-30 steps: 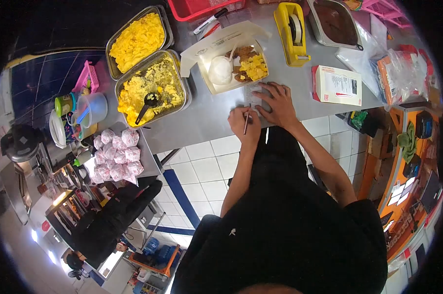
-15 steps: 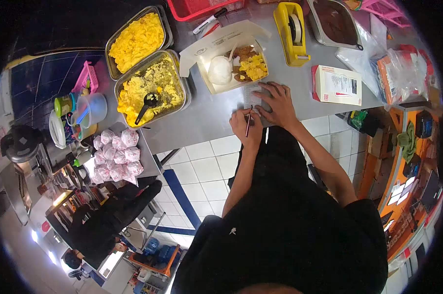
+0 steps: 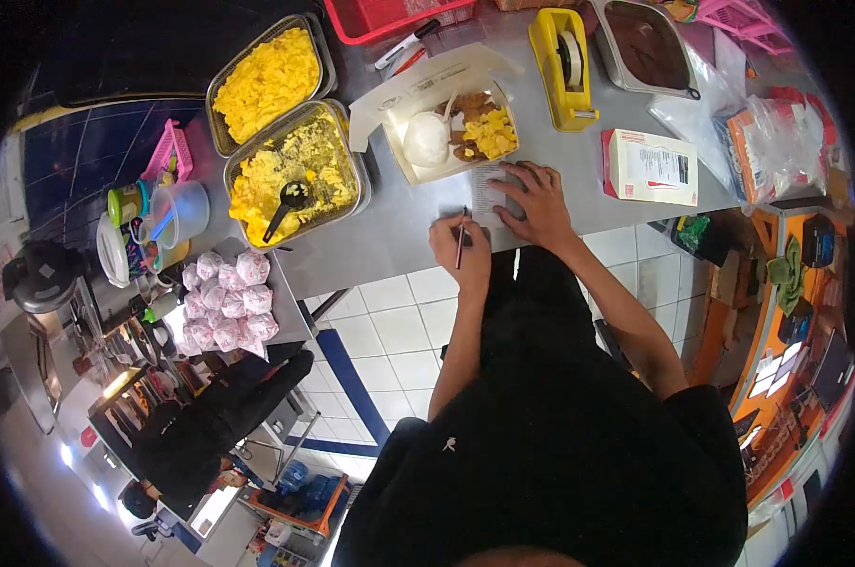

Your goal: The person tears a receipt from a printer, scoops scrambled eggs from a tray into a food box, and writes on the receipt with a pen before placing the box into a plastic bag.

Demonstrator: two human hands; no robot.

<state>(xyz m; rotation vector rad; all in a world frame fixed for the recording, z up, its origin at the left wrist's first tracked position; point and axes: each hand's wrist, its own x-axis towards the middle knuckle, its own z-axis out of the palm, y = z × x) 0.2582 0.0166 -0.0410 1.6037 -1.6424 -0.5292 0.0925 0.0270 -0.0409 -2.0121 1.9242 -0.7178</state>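
My left hand (image 3: 461, 250) is closed around a slim dark pen (image 3: 461, 236) at the front edge of the steel table. To its right, my right hand (image 3: 536, 206) lies with fingers spread, touching a small printed paper slip (image 3: 485, 194). The slip is flat on the table, partly covered by that hand. Just beyond it stands an open paper food box (image 3: 432, 176) holding a white rounded portion (image 3: 427, 139), yellow egg pieces (image 3: 491, 132) and brown pieces of food.
At left are two trays of scrambled egg (image 3: 265, 83), the nearer holding a black spoon (image 3: 289, 206), and several wrapped balls (image 3: 229, 300). A yellow tape dispenser (image 3: 565, 94), closed box (image 3: 652, 168) and brown-filled metal pan (image 3: 643, 47) stand right. Another person (image 3: 187, 439) is lower left.
My left hand has moved left with the pen, away from the right hand and off the slip. The right hand has stayed nearly in place.
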